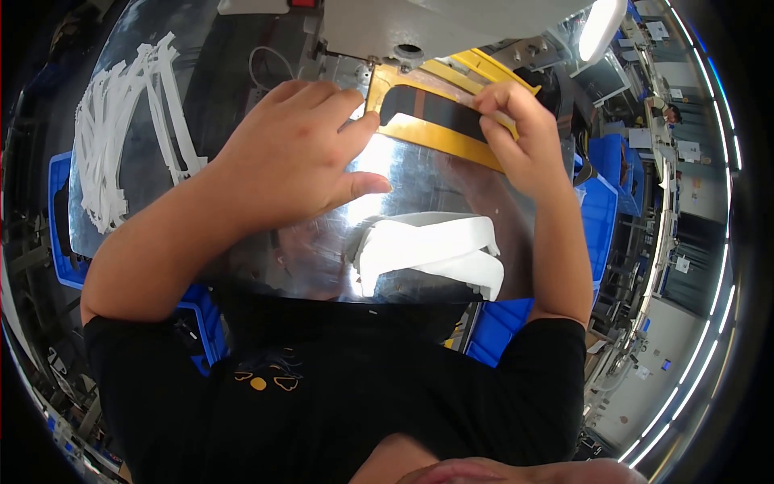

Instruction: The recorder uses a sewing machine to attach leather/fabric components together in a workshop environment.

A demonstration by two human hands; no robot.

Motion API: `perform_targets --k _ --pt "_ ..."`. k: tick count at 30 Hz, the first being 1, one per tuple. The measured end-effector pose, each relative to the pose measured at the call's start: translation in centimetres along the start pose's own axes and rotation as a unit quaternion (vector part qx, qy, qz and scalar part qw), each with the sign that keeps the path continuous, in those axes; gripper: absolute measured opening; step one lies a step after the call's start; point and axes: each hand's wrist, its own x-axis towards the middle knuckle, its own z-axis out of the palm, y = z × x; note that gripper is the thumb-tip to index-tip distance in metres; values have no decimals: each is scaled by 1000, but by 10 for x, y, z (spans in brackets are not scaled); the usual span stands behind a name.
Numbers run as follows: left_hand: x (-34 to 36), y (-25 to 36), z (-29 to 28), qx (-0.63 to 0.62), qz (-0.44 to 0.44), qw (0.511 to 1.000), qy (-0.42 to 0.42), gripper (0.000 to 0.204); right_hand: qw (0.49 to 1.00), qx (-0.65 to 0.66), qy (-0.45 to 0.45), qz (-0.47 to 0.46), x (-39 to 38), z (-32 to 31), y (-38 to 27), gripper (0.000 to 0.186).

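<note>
A yellow frame (439, 139) with a dark opening lies under the machine head (451, 32), which looks like a sewing machine's. My left hand (302, 149) reaches over the frame's left end; its fingertips touch there and its thumb stands apart. Along the frame's far bar runs a pale, thin strip. My right hand (520, 137) is at this bar, index finger and thumb curled toward each other in a pinch; what lies between them is too small to tell. Nearer to me, folded white bands (427, 246) rest on the shiny metal tabletop (322, 258).
Many narrow white strips (113, 137) lie heaped at the table's left. Blue bins (601, 226) stand beside and below the table. A lit lamp (602, 31) hangs at the machine's right. Further right are work benches and a distant person (671, 114).
</note>
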Motion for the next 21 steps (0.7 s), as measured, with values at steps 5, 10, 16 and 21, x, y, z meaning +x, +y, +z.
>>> perform_targets --k 5,10,16,21 --pt "0 2 4 -9 -2 1000 -4 67 996 36 -64 -43 -17 4 -6 18" --pt "0 1 4 -26 -4 1000 -2 65 995 5 -72 -73 -7 8 -12 18" --pt "1 0 2 -26 -3 1000 8 63 983 144 -83 75 16 14 -1 22" --pt "-1 0 2 -32 -12 999 20 62 995 42 -80 -50 9 7 -15 24"
